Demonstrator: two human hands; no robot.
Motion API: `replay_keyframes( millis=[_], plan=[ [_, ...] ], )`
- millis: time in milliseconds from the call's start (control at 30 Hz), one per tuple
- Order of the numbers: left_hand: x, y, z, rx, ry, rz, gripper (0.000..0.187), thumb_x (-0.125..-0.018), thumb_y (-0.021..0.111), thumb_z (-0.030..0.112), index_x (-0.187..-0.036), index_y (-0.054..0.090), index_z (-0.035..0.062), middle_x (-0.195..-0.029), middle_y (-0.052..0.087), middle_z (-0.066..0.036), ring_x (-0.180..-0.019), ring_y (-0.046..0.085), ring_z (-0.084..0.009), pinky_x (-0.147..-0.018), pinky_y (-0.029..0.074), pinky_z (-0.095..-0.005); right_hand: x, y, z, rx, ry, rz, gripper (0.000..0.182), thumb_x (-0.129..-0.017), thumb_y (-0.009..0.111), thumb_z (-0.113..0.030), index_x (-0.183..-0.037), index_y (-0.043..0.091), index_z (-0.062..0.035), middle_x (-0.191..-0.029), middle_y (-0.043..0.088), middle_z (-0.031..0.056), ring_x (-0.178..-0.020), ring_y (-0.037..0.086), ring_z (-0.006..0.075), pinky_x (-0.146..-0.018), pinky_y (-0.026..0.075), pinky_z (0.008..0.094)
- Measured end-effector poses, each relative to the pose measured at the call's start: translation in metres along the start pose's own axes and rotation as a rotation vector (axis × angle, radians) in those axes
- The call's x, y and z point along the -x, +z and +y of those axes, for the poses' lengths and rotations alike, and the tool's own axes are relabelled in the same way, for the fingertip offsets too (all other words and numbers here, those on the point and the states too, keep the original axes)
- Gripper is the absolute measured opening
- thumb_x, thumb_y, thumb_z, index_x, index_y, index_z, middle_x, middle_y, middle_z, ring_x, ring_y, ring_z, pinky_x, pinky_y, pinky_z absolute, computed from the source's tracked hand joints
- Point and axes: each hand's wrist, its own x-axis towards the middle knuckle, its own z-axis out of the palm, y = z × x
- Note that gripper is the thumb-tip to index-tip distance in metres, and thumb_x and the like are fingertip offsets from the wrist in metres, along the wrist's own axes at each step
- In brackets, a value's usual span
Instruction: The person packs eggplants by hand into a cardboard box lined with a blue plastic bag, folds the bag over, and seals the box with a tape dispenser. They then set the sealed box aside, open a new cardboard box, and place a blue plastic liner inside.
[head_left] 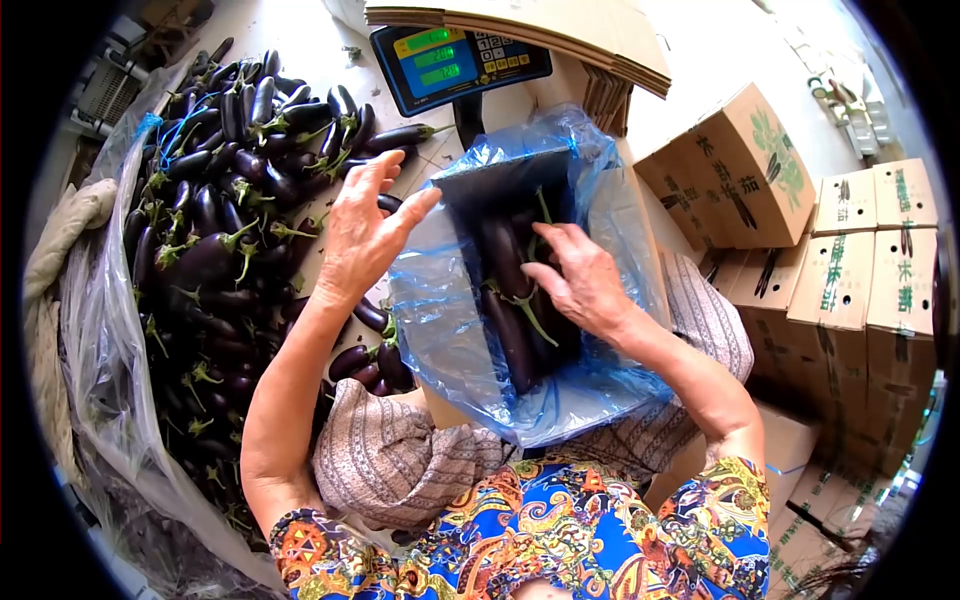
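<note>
Raised at the left edge of the box, my left hand [365,225] has its fingers spread and holds nothing. My right hand [582,278] reaches into the box with bent fingers, touching or just over the eggplants [512,340]; whether it grips one is hard to tell. These dark, long eggplants lie lengthwise in the box, some with green stems. A thin blue plastic bag [435,310] lines the box and folds out over its walls. Behind the box stands a scale display [460,62] with lit green digits.
A large heap of eggplants [215,260] fills the left side, bordered by a clear plastic sheet [100,340]. Flat cardboard [560,35] lies at the top. One printed carton [735,170] tilts at the right, beside stacked cartons [835,280].
</note>
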Motion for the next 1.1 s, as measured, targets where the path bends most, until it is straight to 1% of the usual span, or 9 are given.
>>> replay_keyframes(
  millis=[167,267,400,567,767,900,1000,1033,1100],
  plan=[
    [-0.006,0.014,0.000,-0.028,0.062,0.063,0.056,-0.090,0.070,0.038,-0.132,0.058,0.0042,-0.125,0.059,-0.016,-0.114,0.060,-0.0262,-0.087,0.054,-0.0372,-0.003,-0.030,-0.002,-0.126,0.054,-0.001,0.031,-0.086,0.069,-0.012,-0.113,0.064,0.0021,-0.110,0.063,0.0216,-0.099,0.064,0.0389,-0.086,0.054,0.0425],
    [-0.001,0.013,0.002,-0.094,0.212,0.146,0.044,-0.092,0.069,0.025,-0.128,0.059,0.0022,-0.123,0.058,-0.016,-0.112,0.061,-0.0260,-0.088,0.055,-0.0350,-0.003,-0.040,-0.003,-0.008,-0.092,0.117,0.027,-0.084,0.070,-0.008,-0.109,0.065,0.0017,-0.111,0.063,0.0201,-0.101,0.064,0.0375,-0.089,0.053,0.0414],
    [0.003,0.009,0.004,-0.008,0.061,0.091,0.047,-0.091,0.069,0.028,-0.130,0.059,0.0039,-0.126,0.057,-0.015,-0.117,0.059,-0.0258,-0.091,0.054,-0.0360,-0.009,-0.058,0.004,0.008,-0.014,0.220,0.030,-0.083,0.072,-0.008,-0.111,0.065,-0.0007,-0.116,0.062,0.0182,-0.105,0.064,0.0349,-0.092,0.052,0.0412],
    [0.002,0.004,-0.008,0.126,-0.070,0.014,0.063,-0.087,0.073,0.040,-0.136,0.054,0.0049,-0.132,0.056,-0.016,-0.122,0.056,-0.0265,-0.095,0.052,-0.0389,-0.029,-0.090,0.017,0.011,0.140,0.320,0.034,-0.092,0.069,-0.023,-0.119,0.063,-0.0031,-0.125,0.060,0.0186,-0.116,0.058,0.0307,-0.088,0.054,0.0394],
    [-0.002,0.006,-0.006,0.128,-0.099,-0.103,0.085,-0.078,0.079,0.049,-0.142,0.047,0.0048,-0.134,0.054,-0.018,-0.123,0.055,-0.0283,-0.100,0.049,-0.0405,-0.060,-0.093,0.063,0.020,0.341,0.162,0.087,-0.086,0.055,-0.072,-0.134,0.056,0.0003,-0.137,0.054,0.0235,-0.130,0.049,0.0349,-0.111,0.036,0.0449],
    [-0.005,0.011,-0.010,0.146,-0.109,-0.170,0.093,-0.073,0.082,0.052,-0.143,0.045,0.0024,-0.131,0.056,-0.020,-0.118,0.059,-0.0291,-0.097,0.050,-0.0416,-0.090,-0.097,0.060,-0.225,0.535,-0.023,0.103,-0.078,0.053,-0.083,-0.142,0.049,-0.0016,-0.143,0.048,0.0260,-0.136,0.044,0.0357,-0.112,0.035,0.0452],
    [-0.005,0.012,-0.013,0.127,-0.085,-0.189,0.094,-0.073,0.082,0.053,-0.143,0.045,0.0029,-0.124,0.060,-0.021,-0.111,0.063,-0.0293,-0.093,0.052,-0.0417,-0.107,-0.097,0.052,-0.171,0.601,-0.164,0.104,-0.078,0.054,-0.083,-0.144,0.047,-0.0027,-0.142,0.049,0.0252,-0.135,0.045,0.0364,-0.111,0.036,0.0461],
    [-0.005,0.012,-0.014,0.120,-0.075,-0.192,0.094,-0.072,0.082,0.053,-0.143,0.045,0.0033,-0.121,0.062,-0.021,-0.108,0.064,-0.0294,-0.091,0.053,-0.0417,-0.106,-0.089,0.047,-0.161,0.622,-0.069,0.105,-0.077,0.051,-0.085,-0.142,0.049,-0.0030,-0.142,0.049,0.0261,-0.136,0.043,0.0377,-0.112,0.035,0.0476],
    [-0.007,0.011,-0.014,0.109,-0.076,-0.218,0.074,-0.079,0.080,0.040,-0.137,0.052,0.0029,-0.107,0.066,-0.015,-0.097,0.066,-0.0224,-0.084,0.055,-0.0357,-0.113,-0.078,0.058,-0.148,0.581,-0.067,0.089,-0.080,0.059,-0.076,-0.132,0.058,-0.0035,-0.128,0.059,0.0222,-0.123,0.054,0.0317,-0.105,0.042,0.0437]
  ],
)
